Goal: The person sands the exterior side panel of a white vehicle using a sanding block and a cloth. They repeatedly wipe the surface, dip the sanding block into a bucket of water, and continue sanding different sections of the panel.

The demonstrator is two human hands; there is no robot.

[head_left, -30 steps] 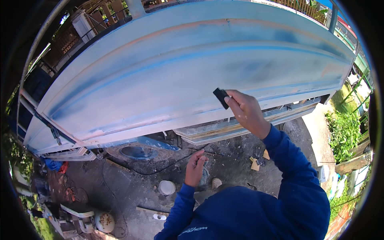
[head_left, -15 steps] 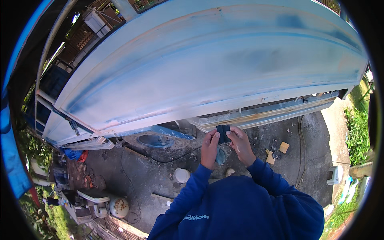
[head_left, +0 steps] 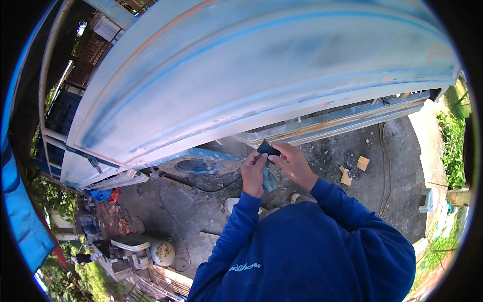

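Here's the left hand (head_left: 253,171), grip pinching the dark sheet (head_left: 267,147), right hand (head_left: 294,164) pinching it too, pale blue panel (head_left: 241,75) beyond!

The grey floor (head_left: 402,171) (stained) meets sunlit ground (head_left: 431,146)

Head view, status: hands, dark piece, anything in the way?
Left hand, right hand: both pinching dark piece. Its lower edge covered by hands. Teal cloth below, not across piece.

Left hand (head_left: 253,174) and right hand (head_left: 293,164) close together, both in a pinch, with forearms (head_left: 333,197) slightly inward.
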